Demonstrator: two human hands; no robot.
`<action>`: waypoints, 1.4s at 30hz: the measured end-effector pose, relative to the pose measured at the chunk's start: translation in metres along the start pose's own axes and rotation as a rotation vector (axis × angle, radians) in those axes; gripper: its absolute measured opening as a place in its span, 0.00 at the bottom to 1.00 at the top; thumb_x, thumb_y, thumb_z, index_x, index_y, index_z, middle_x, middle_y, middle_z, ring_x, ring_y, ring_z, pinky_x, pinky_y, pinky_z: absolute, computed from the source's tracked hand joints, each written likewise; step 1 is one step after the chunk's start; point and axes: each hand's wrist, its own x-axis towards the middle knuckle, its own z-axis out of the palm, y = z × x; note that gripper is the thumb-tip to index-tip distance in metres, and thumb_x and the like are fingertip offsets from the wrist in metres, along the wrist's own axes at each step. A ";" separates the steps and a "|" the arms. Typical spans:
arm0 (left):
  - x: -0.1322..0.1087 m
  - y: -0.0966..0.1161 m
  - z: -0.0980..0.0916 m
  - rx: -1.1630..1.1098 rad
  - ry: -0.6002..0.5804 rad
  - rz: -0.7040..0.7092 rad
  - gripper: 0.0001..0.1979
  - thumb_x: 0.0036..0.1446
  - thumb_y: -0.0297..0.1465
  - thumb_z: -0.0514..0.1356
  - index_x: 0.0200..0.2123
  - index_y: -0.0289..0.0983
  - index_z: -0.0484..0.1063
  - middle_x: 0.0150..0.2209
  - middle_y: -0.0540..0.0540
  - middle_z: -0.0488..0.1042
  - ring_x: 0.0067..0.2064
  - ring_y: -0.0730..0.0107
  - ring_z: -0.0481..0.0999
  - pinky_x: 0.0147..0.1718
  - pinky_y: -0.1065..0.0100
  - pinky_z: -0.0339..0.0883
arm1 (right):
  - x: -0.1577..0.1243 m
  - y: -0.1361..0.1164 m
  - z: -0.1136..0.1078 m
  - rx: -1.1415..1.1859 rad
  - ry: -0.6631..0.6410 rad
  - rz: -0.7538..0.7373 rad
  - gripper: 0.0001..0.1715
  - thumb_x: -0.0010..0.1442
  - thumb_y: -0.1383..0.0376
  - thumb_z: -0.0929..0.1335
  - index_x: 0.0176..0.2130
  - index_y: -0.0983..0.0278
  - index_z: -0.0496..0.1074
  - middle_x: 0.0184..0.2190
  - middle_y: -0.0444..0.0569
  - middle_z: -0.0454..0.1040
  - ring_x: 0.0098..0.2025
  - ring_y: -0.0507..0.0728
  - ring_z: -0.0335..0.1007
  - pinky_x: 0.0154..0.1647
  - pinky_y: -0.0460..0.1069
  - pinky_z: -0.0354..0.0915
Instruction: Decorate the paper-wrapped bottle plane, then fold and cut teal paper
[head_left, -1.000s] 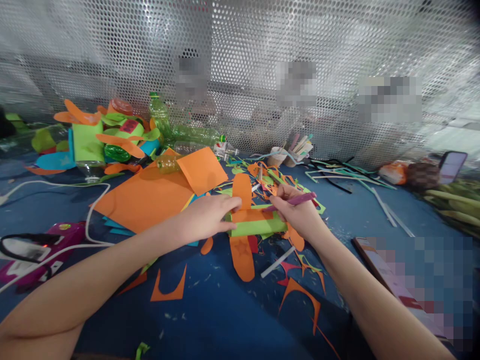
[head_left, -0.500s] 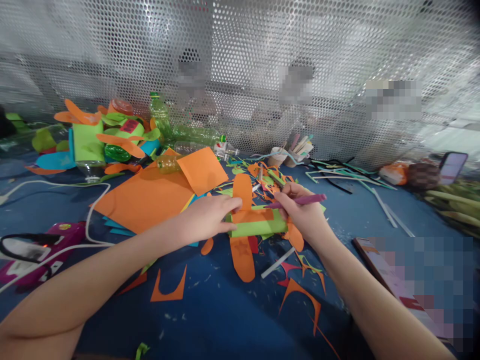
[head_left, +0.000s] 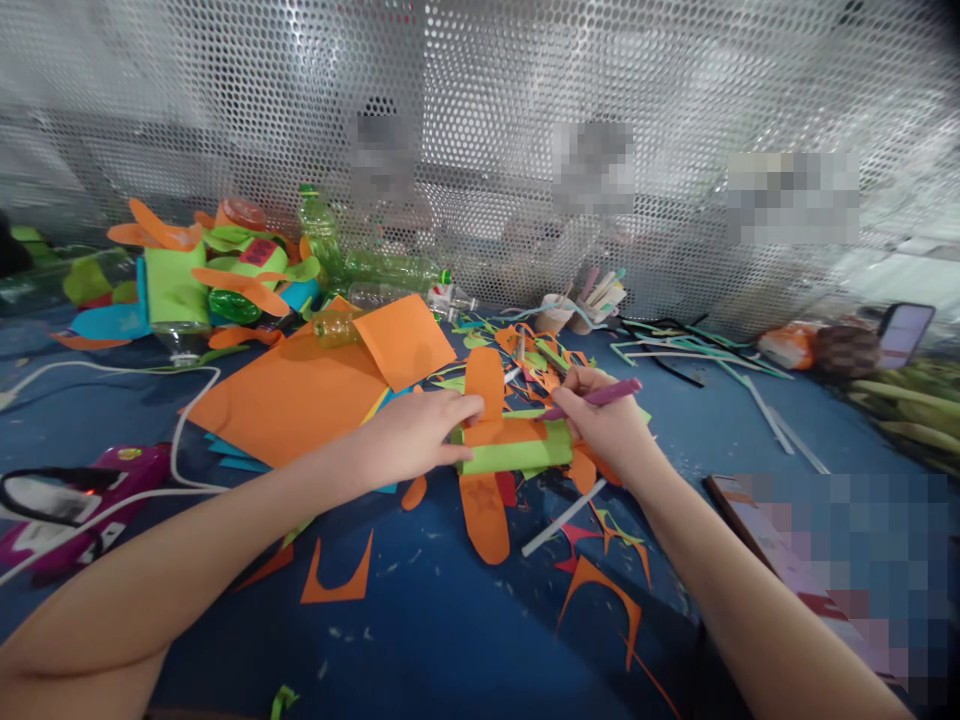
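A green paper piece (head_left: 517, 458) with an orange top and wing-like orange strips lies before me, one strip (head_left: 486, 520) bearing a star mark. My left hand (head_left: 431, 430) pinches its left end, thumb in front and fingers on top. In my right hand (head_left: 600, 412) is a purple pen (head_left: 611, 393), its tip at the paper's upper right edge. Under and behind the piece are colourful paper scraps (head_left: 517, 340). A white stick (head_left: 562, 518) lies in front of my right hand.
Orange sheets (head_left: 292, 390), plastic bottles (head_left: 322, 225) and paper-covered bottle models (head_left: 176, 285) sit to the left. Cups of pens (head_left: 600, 300) stand at the back. A phone (head_left: 795, 570) lies at right; a purple device (head_left: 97, 510) with cables is at left. Orange offcuts (head_left: 337, 575) lie in front.
My right hand has shifted slightly, and the purple pen now tilts more steeply, with its tip a little farther right. My left hand and the paper piece stay put.
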 end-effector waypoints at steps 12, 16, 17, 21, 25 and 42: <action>0.000 0.000 0.001 0.019 0.012 0.012 0.10 0.57 0.35 0.61 0.40 0.38 0.64 0.38 0.49 0.71 0.36 0.67 0.70 0.31 0.69 0.56 | -0.004 -0.006 0.001 0.055 -0.097 -0.005 0.14 0.50 0.66 0.66 0.19 0.60 0.56 0.08 0.35 0.58 0.11 0.47 0.53 0.15 0.44 0.51; 0.001 -0.001 0.001 0.024 0.016 0.016 0.11 0.57 0.35 0.61 0.40 0.38 0.64 0.38 0.49 0.71 0.37 0.66 0.70 0.31 0.68 0.56 | -0.004 -0.006 -0.001 0.048 -0.120 -0.016 0.14 0.51 0.66 0.66 0.19 0.60 0.57 0.08 0.35 0.59 0.11 0.47 0.52 0.16 0.44 0.52; 0.001 -0.001 0.001 0.025 0.016 0.015 0.11 0.57 0.35 0.61 0.40 0.38 0.64 0.38 0.49 0.71 0.37 0.66 0.70 0.31 0.68 0.56 | -0.003 -0.006 -0.001 0.048 -0.124 -0.016 0.14 0.51 0.66 0.66 0.19 0.60 0.57 0.08 0.35 0.59 0.11 0.47 0.53 0.16 0.44 0.53; 0.001 0.000 0.001 0.016 0.013 0.012 0.11 0.56 0.35 0.61 0.39 0.38 0.64 0.37 0.50 0.71 0.36 0.67 0.70 0.30 0.69 0.56 | -0.004 -0.006 -0.001 0.060 -0.148 0.004 0.14 0.50 0.67 0.66 0.19 0.60 0.56 0.08 0.34 0.59 0.13 0.47 0.56 0.21 0.45 0.60; 0.001 0.000 0.001 -0.006 0.010 0.002 0.10 0.56 0.34 0.62 0.38 0.38 0.63 0.38 0.50 0.71 0.37 0.67 0.70 0.31 0.69 0.57 | -0.006 -0.009 0.000 0.027 -0.139 0.010 0.15 0.49 0.67 0.66 0.19 0.60 0.55 0.08 0.34 0.57 0.12 0.46 0.52 0.18 0.44 0.57; 0.002 -0.003 0.001 -0.037 0.005 0.014 0.09 0.57 0.34 0.61 0.38 0.39 0.64 0.37 0.50 0.71 0.37 0.68 0.70 0.31 0.69 0.57 | 0.002 -0.004 -0.008 -0.090 -0.049 0.008 0.12 0.47 0.65 0.64 0.18 0.60 0.55 0.09 0.35 0.55 0.11 0.47 0.50 0.12 0.44 0.46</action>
